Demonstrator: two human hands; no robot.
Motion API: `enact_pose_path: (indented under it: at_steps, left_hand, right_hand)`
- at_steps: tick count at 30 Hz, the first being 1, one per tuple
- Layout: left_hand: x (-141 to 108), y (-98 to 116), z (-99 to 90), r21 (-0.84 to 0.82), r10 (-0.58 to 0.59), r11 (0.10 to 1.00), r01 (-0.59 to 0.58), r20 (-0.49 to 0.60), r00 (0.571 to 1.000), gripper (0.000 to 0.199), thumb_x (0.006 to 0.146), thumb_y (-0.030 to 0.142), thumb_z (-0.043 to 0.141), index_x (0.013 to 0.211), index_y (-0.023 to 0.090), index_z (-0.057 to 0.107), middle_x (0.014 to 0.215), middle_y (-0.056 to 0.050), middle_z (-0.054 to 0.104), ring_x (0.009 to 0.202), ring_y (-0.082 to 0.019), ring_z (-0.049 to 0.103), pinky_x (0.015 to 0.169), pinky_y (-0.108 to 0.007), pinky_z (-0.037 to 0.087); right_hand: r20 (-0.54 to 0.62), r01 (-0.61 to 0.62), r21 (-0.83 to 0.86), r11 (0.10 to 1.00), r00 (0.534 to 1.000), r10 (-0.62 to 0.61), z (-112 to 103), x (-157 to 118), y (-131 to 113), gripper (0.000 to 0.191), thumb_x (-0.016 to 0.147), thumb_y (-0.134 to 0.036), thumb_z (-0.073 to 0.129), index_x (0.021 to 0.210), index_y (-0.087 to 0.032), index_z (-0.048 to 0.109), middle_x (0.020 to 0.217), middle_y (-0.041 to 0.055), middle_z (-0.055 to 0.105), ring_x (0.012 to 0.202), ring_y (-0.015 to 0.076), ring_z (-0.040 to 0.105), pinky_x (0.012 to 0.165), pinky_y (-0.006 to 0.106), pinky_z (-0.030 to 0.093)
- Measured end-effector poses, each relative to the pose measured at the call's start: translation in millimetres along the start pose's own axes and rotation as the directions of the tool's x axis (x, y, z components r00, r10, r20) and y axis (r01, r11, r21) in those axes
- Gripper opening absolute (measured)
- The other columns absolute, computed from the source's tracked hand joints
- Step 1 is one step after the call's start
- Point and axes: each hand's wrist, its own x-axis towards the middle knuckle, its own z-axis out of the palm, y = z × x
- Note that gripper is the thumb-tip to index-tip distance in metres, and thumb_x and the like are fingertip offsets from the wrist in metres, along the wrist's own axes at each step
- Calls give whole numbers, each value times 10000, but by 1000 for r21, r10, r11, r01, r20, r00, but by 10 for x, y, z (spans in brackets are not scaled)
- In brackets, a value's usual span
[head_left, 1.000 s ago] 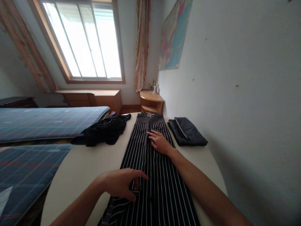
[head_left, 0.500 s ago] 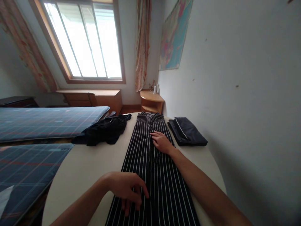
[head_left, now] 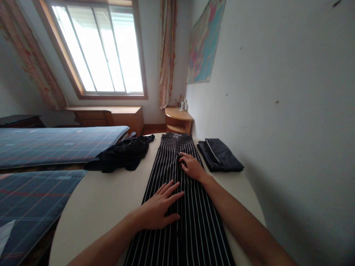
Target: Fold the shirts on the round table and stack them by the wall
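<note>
A long black garment with white stripes [head_left: 166, 162], with a collar and a front placket, lies stretched lengthwise over a round cream table [head_left: 105, 207]. My left hand [head_left: 158, 208] is over its lower middle, palm down, with fingers and thumb spread. Whether the palm presses on the cloth cannot be made out. Farther up, my right hand [head_left: 192, 167] rests at the placket below the collar, its fingers slightly bent and apart. Nothing shows in either hand. The garment's near end runs out of the picture.
A crumpled dark garment [head_left: 124, 153] lies at the table's left edge. On the right is a folded dark cloth item [head_left: 222, 155], near the white wall [head_left: 291, 147]. Plaid mattresses [head_left: 55, 146] border the table's left side. A corner shelf [head_left: 179, 115] stands beyond.
My left hand has moved away from me, up along the striped garment, and its hanging fingers have spread flat. My right hand stays near the placket, its fingers now more bent.
</note>
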Motion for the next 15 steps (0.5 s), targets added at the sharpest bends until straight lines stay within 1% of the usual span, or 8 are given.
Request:
enact_pose_path:
  at_steps: [3,5,6,8,10,11,13,15]
  left_hand:
    - [-3,-21,60,65,-6,998,1,64,998,694,941,485,550,1552,314,268,1649,-84,157,1512,-348,85,1196,-621,148]
    - [-4,-4,62,85,4,996,-9,62,998,684,952,508,524,1555,326,256,1648,-81,166,1508,-358,100,1187,-630,169]
    - [-4,10,55,96,13,995,-18,50,999,669,956,485,525,1552,330,263,1645,-79,179,1506,-363,110,1182,-633,187]
    - [3,47,34,126,49,991,-51,17,999,601,958,372,537,1523,334,335,1622,-72,261,1498,-360,164,1172,-618,237]
    - [19,86,20,156,106,982,-102,-22,994,505,939,235,542,1433,320,479,1535,-65,411,1460,-329,283,1158,-559,308]
    - [32,105,19,170,141,976,-134,-35,989,452,931,191,544,1366,312,548,1469,-59,483,1416,-304,363,1140,-515,352]
    - [63,133,33,200,217,958,-206,-37,975,356,931,159,558,1251,301,625,1337,-41,579,1277,-247,507,1070,-429,432]
    - [94,147,62,235,280,935,-266,-29,959,281,940,169,578,1181,298,647,1261,-17,621,1148,-207,578,984,-371,477]
  right_hand:
    - [-49,-69,14,997,996,70,-31,-9,1,259,881,-216,565,1130,-159,612,1285,125,610,1195,230,556,1047,399,429]
    - [4,-75,33,997,997,75,-40,-15,28,285,875,-205,567,1152,-154,610,1178,112,652,1126,224,587,1027,387,444]
    - [43,-57,46,997,998,55,-40,-18,49,313,876,-172,545,1181,-156,609,1181,106,654,1130,216,587,1038,380,437]
    - [104,-6,66,998,995,-1,-33,-22,98,413,876,-87,471,1260,-166,599,1270,101,624,1203,199,554,1084,368,401]
    - [128,26,55,998,991,-33,-23,-22,135,488,880,-43,414,1316,-180,588,1368,98,567,1271,190,509,1115,358,370]
    - [129,24,36,999,991,-29,-19,-19,143,489,891,-44,405,1321,-181,593,1383,101,553,1275,191,504,1113,354,371]
    - [131,6,-19,1000,991,-3,-16,-6,131,438,921,-76,414,1293,-178,622,1338,105,577,1229,197,529,1081,340,398]
    - [135,-21,-95,995,990,34,-24,14,86,372,946,-111,428,1225,-177,665,1234,104,626,1153,204,558,1034,330,424]
